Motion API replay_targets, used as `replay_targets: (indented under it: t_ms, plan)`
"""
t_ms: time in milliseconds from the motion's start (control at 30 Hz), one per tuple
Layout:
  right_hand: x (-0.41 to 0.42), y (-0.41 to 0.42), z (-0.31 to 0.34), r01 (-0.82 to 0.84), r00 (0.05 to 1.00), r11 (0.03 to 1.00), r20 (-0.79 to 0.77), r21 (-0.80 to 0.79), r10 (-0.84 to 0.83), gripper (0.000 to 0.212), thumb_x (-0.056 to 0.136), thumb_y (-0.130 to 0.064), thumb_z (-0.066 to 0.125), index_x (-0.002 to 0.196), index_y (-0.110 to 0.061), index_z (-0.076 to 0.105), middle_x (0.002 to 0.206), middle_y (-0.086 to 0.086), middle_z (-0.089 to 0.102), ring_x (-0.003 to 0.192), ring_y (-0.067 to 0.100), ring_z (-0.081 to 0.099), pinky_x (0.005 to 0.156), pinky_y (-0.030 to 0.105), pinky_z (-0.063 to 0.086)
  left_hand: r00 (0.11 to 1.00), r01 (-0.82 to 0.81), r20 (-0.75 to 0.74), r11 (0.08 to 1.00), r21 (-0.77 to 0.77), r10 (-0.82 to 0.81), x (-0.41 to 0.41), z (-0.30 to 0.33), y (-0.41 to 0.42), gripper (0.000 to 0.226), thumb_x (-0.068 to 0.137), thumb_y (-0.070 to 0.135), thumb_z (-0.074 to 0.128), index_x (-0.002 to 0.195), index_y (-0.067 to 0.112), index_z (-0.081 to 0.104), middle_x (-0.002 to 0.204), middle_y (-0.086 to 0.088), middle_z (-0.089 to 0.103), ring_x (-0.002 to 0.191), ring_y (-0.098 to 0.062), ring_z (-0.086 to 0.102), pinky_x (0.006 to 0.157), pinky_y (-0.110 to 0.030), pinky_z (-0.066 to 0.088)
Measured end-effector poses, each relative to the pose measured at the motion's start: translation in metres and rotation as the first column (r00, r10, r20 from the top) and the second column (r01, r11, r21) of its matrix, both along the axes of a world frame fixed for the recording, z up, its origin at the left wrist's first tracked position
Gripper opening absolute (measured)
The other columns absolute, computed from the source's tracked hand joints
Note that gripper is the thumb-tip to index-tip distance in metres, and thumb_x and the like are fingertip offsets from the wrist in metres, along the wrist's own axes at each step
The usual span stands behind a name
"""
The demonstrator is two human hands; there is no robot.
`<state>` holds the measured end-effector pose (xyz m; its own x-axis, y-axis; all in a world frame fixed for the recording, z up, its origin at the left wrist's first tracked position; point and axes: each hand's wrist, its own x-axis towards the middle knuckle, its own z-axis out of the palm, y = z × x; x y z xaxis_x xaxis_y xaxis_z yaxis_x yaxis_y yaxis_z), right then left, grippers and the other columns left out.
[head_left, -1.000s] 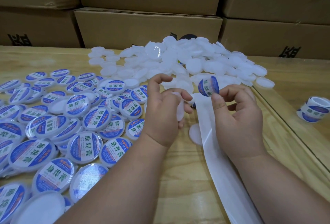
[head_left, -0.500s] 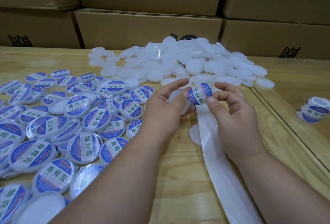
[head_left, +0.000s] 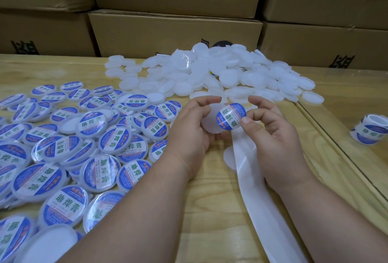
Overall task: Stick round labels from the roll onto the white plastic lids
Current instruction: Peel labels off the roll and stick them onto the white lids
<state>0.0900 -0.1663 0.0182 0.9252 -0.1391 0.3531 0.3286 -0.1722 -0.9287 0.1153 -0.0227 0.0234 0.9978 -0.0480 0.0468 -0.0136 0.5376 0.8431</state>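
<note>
The left hand (head_left: 189,128) is gripping a bare white lid (head_left: 210,120) while the right hand (head_left: 275,137) is pinching a blue round label (head_left: 231,116) over it (peeled, not yet stuck). Next move, likely: centring and pressing it flat.

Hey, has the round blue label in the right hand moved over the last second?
Yes. The round blue label has come down and left, away from the pile of white lids, toward the lid in the left hand.

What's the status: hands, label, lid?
Left hand holds bare white plastic lid. Right hand pinches round blue-and-white label over it, not pressed flat. Nothing blocking.
</note>
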Motion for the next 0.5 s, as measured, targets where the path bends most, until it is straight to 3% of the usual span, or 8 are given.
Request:
replay_targets:
  t_ms: [133, 300, 400, 500]
  plan:
    - [-0.0014, 0.0013, 0.0, -0.029, 1.0, 0.999, -0.005, -0.032, 0.029, 0.007, 0.08, -0.031, 0.065, 0.076, -0.031, 0.07, 0.138, -0.02, 0.052, 0.141, 0.008, 0.04, 0.119, 0.045, 0.031, 0.997, 0.078, 0.007, 0.997, -0.011, -0.078, -0.0017, 0.0024, 0.0001, 0.039, 0.101, 0.007, 0.031, 0.103, 0.015, 0.069, 0.118, -0.028, 0.069, 0.096, -0.033, 0.069, 0.069, -0.037, 0.057]
    - [-0.0019, 0.0055, 0.0002, 0.013, 0.999, 0.995, -0.041, -0.1, -0.017, 0.009, 0.078, -0.035, 0.065, 0.074, -0.03, 0.072, 0.139, -0.023, 0.049, 0.141, 0.007, 0.037, 0.118, 0.045, 0.033, 0.989, 0.151, 0.007, 0.988, -0.039, -0.151, -0.0024, 0.002, 0.0005, 0.03, 0.095, 0.013, 0.037, 0.105, 0.013, 0.065, 0.107, -0.026, 0.074, 0.099, -0.035, 0.071, 0.069, -0.037, 0.052]
    - [-0.0021, 0.0061, 0.0021, 0.07, 0.996, 0.989, -0.051, -0.127, -0.077, 0.013, 0.079, -0.036, 0.069, 0.067, -0.036, 0.072, 0.136, -0.024, 0.052, 0.139, 0.005, 0.039, 0.116, 0.036, 0.033, 0.988, 0.154, 0.025, 0.988, -0.032, -0.153, -0.0023, 0.0013, 0.0007, 0.03, 0.089, 0.013, 0.04, 0.106, 0.013, 0.064, 0.106, -0.025, 0.074, 0.099, -0.034, 0.072, 0.064, -0.033, 0.052]
    - [-0.0007, 0.0037, -0.0002, 0.097, 0.994, 0.984, -0.04, -0.147, -0.104, 0.026, 0.088, -0.022, 0.075, 0.066, -0.036, 0.072, 0.133, -0.023, 0.054, 0.137, 0.006, 0.041, 0.116, 0.036, 0.033, 0.987, 0.159, 0.03, 0.987, -0.032, -0.158, -0.0021, 0.0015, 0.0003, 0.034, 0.079, 0.016, 0.044, 0.106, 0.012, 0.064, 0.106, -0.025, 0.074, 0.1, -0.031, 0.073, 0.061, -0.031, 0.053]
